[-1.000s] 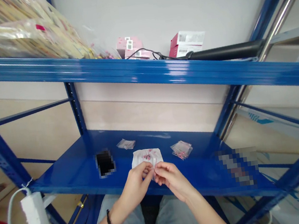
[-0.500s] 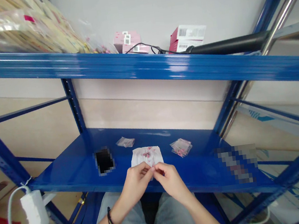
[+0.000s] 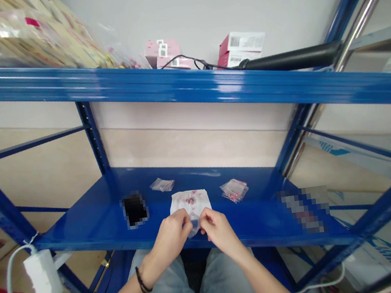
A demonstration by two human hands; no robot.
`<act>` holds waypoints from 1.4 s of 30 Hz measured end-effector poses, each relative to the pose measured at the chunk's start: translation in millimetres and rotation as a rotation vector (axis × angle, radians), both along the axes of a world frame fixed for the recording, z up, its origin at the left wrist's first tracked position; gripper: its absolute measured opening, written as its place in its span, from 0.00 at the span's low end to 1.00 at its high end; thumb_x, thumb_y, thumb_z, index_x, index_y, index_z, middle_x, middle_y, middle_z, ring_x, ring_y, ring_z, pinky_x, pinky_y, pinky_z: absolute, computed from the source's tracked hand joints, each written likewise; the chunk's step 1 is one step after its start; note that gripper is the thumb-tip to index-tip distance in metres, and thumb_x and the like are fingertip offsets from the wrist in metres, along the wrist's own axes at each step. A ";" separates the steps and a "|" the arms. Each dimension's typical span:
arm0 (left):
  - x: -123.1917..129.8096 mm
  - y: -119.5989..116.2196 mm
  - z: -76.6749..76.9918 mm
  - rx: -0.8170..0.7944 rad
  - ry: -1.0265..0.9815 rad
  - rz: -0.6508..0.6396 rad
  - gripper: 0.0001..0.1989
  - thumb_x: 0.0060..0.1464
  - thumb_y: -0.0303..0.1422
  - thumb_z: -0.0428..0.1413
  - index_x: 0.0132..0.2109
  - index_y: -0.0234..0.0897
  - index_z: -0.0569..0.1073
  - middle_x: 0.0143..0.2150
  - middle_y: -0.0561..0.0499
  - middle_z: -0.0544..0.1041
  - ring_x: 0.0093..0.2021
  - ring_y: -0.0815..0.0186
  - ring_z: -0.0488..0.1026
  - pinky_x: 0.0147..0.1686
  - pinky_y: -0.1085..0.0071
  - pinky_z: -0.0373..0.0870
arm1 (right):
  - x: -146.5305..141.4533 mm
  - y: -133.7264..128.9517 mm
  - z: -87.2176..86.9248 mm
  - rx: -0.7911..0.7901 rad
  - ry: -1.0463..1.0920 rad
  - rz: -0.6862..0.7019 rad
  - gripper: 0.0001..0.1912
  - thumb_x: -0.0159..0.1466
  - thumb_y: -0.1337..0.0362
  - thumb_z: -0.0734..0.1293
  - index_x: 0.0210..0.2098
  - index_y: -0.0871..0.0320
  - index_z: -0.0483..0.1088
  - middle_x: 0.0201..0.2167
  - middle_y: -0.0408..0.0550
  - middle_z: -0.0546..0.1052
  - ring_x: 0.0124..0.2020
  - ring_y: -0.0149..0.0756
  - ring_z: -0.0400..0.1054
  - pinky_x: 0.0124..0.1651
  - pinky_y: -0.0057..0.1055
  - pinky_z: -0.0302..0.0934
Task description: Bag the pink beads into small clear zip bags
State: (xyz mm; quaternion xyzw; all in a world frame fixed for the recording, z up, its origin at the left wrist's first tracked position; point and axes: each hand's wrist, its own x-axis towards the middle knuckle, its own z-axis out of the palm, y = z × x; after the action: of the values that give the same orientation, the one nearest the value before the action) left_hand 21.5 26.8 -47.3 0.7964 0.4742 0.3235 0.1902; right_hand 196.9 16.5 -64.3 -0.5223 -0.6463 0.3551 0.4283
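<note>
My left hand [image 3: 170, 238] and my right hand [image 3: 219, 230] meet over the front of the lower blue steel shelf [image 3: 84, 231]. Their fingers pinch a small clear plastic bag [image 3: 194, 227] from either side. Just behind them lies a white sheet with a pink pattern [image 3: 189, 201], partly hidden by my fingers. A stack of small clear bags with pink contents [image 3: 234, 190] lies to the right, and one flat clear bag [image 3: 162, 185] lies further back. Left of my hands is a pixelated black object [image 3: 135, 209], and a pixelated object [image 3: 304, 209] lies at the right.
An upper blue shelf beam [image 3: 174, 91] crosses the view, bearing pink boxes [image 3: 162, 53], a red-and-white box [image 3: 240, 48], a black tube [image 3: 288, 59] and a large plastic-wrapped package [image 3: 12, 43]. A white plug adapter [image 3: 43, 279] hangs at the left upright.
The whole view has drifted slightly upward and left. My hands have shifted a little on the small clear bag, and more of it now shows below my fingers.
</note>
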 end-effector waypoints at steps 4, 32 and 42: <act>-3.8 5.4 8.5 -0.124 -0.056 -0.115 0.12 0.59 0.28 0.49 0.27 0.38 0.64 0.23 0.56 0.67 0.25 0.67 0.64 0.28 0.72 0.53 | -0.3 -6.6 6.6 0.040 -0.053 0.131 0.06 0.62 0.70 0.60 0.32 0.55 0.67 0.22 0.37 0.71 0.22 0.30 0.66 0.27 0.24 0.54; 0.4 6.1 -15.3 -0.198 -0.438 -0.419 0.28 0.48 0.42 0.70 0.54 0.40 0.76 0.51 0.44 0.78 0.52 0.54 0.74 0.55 0.60 0.68 | 20.2 0.3 32.4 0.044 -0.246 0.174 0.03 0.57 0.67 0.73 0.31 0.57 0.81 0.27 0.41 0.70 0.28 0.30 0.61 0.31 0.26 0.51; 4.6 13.7 -16.8 -0.359 -0.784 -0.215 0.27 0.58 0.50 0.60 0.58 0.38 0.73 0.47 0.43 0.78 0.36 0.63 0.75 0.29 0.71 0.68 | 12.4 -2.6 15.0 -0.273 0.839 -0.090 0.17 0.56 0.56 0.76 0.42 0.57 0.76 0.36 0.47 0.78 0.39 0.36 0.73 0.42 0.31 0.66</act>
State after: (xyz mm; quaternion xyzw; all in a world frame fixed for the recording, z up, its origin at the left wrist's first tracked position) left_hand 26.1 40.5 -64.1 0.6126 0.3293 0.4921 0.5236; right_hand 209.3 13.9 -49.3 -0.4125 -0.3403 0.5993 0.5957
